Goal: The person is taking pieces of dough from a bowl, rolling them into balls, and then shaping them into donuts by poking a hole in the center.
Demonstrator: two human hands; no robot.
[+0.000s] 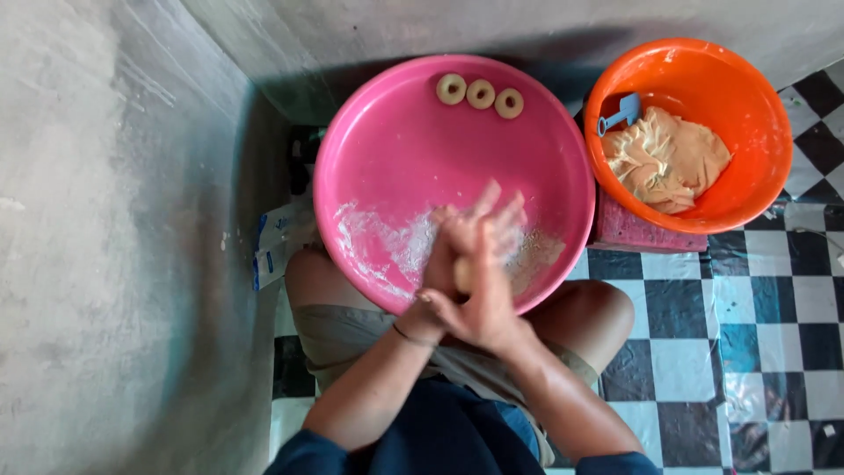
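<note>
My left hand (pixel 459 230) and my right hand (pixel 485 308) are pressed palm to palm over the near part of a large pink basin (pixel 396 132). A small piece of pale dough (pixel 462 275) shows between the palms. Both hands are dusted with flour. White flour (pixel 387 248) is spread on the basin's floor beneath them. Three small dough rings (pixel 480 93) lie in a row at the basin's far rim. The basin rests on my knees.
An orange basin (pixel 747 97) at the right holds a mass of pale dough (pixel 668 158) and a blue scoop (pixel 621 112), and stands on a pink block (pixel 646 233). Grey concrete walls (pixel 114 220) close the left and back. Black-and-white chequered floor (pixel 747 308) lies right. A white-and-blue packet (pixel 272 251) lies left.
</note>
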